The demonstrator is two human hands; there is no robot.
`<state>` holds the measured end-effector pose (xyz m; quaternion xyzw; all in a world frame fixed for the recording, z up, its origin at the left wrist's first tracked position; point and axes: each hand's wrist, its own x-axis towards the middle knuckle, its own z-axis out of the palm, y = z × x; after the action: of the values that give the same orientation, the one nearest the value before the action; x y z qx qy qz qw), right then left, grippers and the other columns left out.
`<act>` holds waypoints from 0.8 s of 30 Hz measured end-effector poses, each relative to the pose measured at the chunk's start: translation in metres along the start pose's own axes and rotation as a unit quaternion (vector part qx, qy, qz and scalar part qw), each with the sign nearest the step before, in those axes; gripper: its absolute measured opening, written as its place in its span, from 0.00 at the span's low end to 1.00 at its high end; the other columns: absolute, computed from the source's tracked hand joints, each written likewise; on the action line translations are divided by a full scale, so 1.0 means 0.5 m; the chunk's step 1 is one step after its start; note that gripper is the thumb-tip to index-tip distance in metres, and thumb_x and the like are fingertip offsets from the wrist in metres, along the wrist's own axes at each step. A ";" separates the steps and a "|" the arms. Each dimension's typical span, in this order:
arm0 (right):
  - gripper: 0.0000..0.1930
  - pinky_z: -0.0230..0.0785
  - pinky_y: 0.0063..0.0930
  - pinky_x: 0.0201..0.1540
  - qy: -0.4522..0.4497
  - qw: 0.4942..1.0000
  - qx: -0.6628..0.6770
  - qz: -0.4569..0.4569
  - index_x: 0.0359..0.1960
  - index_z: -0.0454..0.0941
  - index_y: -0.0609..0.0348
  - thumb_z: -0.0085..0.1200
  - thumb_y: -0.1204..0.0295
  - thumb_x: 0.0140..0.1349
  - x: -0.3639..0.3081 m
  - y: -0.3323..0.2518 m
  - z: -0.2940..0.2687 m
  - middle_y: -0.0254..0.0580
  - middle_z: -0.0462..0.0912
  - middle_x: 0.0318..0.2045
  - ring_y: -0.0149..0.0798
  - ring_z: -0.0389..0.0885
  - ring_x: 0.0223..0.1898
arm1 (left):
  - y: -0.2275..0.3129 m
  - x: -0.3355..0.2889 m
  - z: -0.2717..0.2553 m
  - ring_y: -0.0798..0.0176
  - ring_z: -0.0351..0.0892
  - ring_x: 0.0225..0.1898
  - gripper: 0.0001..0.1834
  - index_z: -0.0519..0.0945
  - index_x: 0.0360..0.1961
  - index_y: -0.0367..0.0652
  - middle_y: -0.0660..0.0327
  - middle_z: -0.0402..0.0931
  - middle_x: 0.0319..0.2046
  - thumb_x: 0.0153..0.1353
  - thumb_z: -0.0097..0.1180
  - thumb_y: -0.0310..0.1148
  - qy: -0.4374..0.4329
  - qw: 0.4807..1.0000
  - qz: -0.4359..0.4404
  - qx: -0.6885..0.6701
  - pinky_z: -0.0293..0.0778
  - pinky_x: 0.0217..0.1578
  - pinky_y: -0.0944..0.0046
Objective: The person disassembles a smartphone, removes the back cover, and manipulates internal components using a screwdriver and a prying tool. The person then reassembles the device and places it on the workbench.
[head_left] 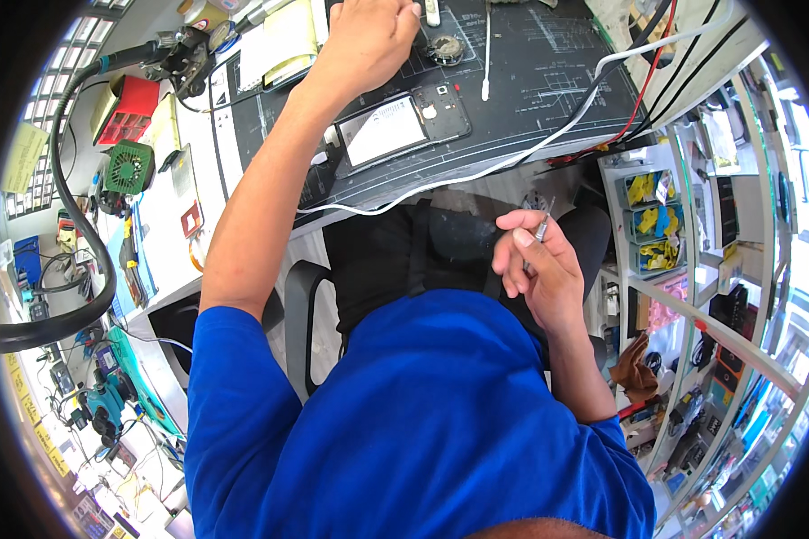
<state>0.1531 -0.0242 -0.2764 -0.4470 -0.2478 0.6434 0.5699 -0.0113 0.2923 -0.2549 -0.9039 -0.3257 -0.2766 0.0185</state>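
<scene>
I saw the hands well apart — right hand (539, 265) closed on a slim metal tool (541, 230), left hand (373, 31) beyond the opened phone (395, 131), its grip I couldn't tell, phone lay on the black mat (537, 61)

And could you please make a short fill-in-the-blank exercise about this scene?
1. The shirt is ____.
2. The slim metal tool is in the hand on the picture's ____ side.
3. The large rectangle in the phone-like device is mostly ____.
4. The fan-like housing is ____.
Missing words: blue; right; white; green.
</scene>
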 end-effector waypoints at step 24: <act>0.17 0.66 0.33 0.48 -0.064 0.503 -0.705 -0.496 0.55 0.88 0.43 0.58 0.75 0.68 0.094 -0.327 0.256 0.36 0.75 0.35 0.40 0.72 0.41 | 0.153 -0.193 -0.315 0.66 0.77 0.50 0.08 0.88 0.45 0.37 0.60 0.82 0.45 0.70 0.62 0.28 0.153 0.894 -0.054 -0.417 0.71 0.53 0.66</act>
<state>0.1292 0.0823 -0.0934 -0.4622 -0.8364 -0.1051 0.2754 -0.1037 0.1427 -0.1595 -0.7561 -0.2214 -0.5228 -0.3256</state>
